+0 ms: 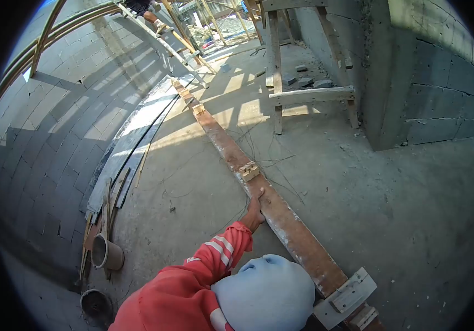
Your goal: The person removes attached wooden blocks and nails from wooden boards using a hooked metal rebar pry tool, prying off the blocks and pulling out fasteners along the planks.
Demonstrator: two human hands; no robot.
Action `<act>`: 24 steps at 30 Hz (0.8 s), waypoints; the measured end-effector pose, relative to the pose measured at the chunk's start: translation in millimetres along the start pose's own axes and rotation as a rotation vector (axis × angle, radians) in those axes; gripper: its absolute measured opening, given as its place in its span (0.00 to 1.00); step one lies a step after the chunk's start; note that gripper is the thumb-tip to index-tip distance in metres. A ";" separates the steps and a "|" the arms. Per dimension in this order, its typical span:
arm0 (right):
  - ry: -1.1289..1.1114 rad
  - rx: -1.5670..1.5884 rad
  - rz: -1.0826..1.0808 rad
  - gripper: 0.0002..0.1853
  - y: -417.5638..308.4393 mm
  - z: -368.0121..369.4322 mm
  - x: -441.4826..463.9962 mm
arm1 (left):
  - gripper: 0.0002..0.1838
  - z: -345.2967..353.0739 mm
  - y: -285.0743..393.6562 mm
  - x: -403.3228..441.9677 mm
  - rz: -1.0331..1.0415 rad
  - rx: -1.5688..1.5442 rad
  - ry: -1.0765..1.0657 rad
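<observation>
A long, narrow reddish-brown board [296,227] runs diagonally along the concrete floor, its edges spotted with whitish residue. My left hand [255,208], at the end of a red sleeve with white stripes, grips the board's left edge with the thumb on top; the other fingers are mostly hidden. Just beyond the thumb, a small wooden block [249,171] sits across the board. Farther along is another wooden block [199,109]. Pale wooden crosspieces [347,298] lie at the near end. A rounded pale-blue shape covers part of the near left edge. My right hand is out of view.
A bucket [107,252] and a dark container [96,307] stand at left, by sheets and sticks along the block wall [54,143]. A wooden trestle [310,97] stands at right, near rubble [305,81]. Thin wires [270,157] cross the floor. Another person's leg [151,17] shows on a ladder.
</observation>
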State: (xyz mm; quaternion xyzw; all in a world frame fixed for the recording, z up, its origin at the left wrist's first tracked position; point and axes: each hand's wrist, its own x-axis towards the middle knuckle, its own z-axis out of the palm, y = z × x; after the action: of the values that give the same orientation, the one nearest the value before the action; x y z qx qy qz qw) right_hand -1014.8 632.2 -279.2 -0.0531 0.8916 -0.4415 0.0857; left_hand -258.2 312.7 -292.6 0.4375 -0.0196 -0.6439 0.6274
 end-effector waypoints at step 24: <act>0.240 0.426 0.218 0.30 134.6 -134.9 83.2 | 0.32 30.9 71.4 -22.1 0.150 -0.033 -0.082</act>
State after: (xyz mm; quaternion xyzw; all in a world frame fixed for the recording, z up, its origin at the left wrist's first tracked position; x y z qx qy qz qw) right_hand -1125.8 804.4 -314.8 0.1152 0.7827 -0.6106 0.0355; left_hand -223.7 299.6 -220.6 0.3975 -0.0674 -0.6126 0.6798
